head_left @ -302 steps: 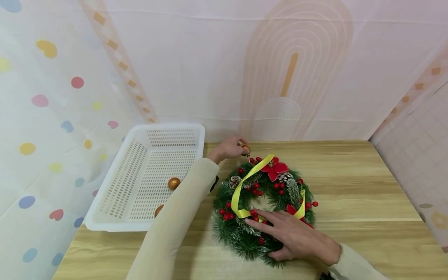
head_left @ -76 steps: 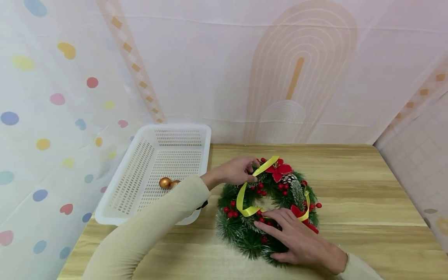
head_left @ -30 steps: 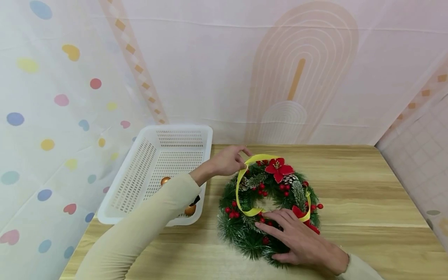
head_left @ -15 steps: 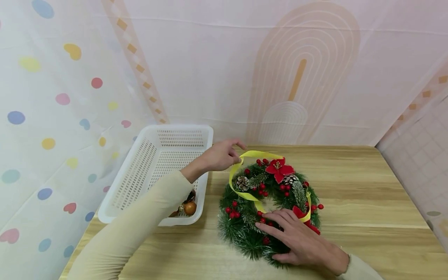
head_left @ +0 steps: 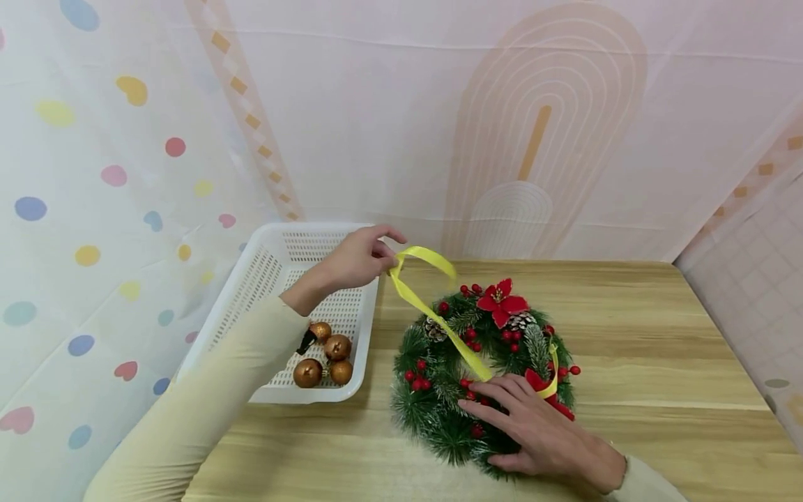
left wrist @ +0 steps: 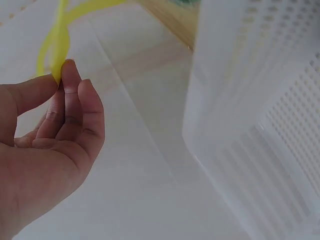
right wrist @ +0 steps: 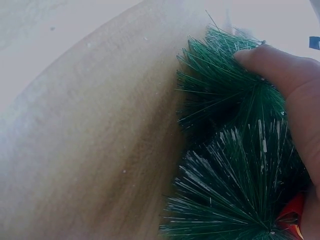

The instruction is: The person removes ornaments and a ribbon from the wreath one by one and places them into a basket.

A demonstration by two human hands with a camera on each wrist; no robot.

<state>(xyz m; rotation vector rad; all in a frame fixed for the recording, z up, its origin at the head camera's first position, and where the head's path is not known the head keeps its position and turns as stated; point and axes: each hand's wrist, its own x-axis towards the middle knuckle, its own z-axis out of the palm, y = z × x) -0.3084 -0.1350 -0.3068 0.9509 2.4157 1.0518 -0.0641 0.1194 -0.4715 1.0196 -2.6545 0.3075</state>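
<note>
My left hand pinches a yellow ribbon between thumb and fingertips, above the basket's right rim. The left wrist view shows the ribbon rising from the pinch. From there the ribbon slants down to the green Christmas wreath, its free end curling in the air. On the wreath's front right part rests my right hand, fingers spread and fairly straight, with its thumb on the pine needles. Red poinsettias, berries and pine cones decorate the wreath. A second ribbon stretch lies at its right.
A white slotted basket stands left of the wreath, against the back wall. Several copper baubles lie in its front right corner. The wooden table extends to the right, and printed cloth hangs behind and on the left.
Over the last second my left hand has moved left and up over the basket, pulling the ribbon off the wreath's upper left. More baubles show. My right hand has stayed in place.
</note>
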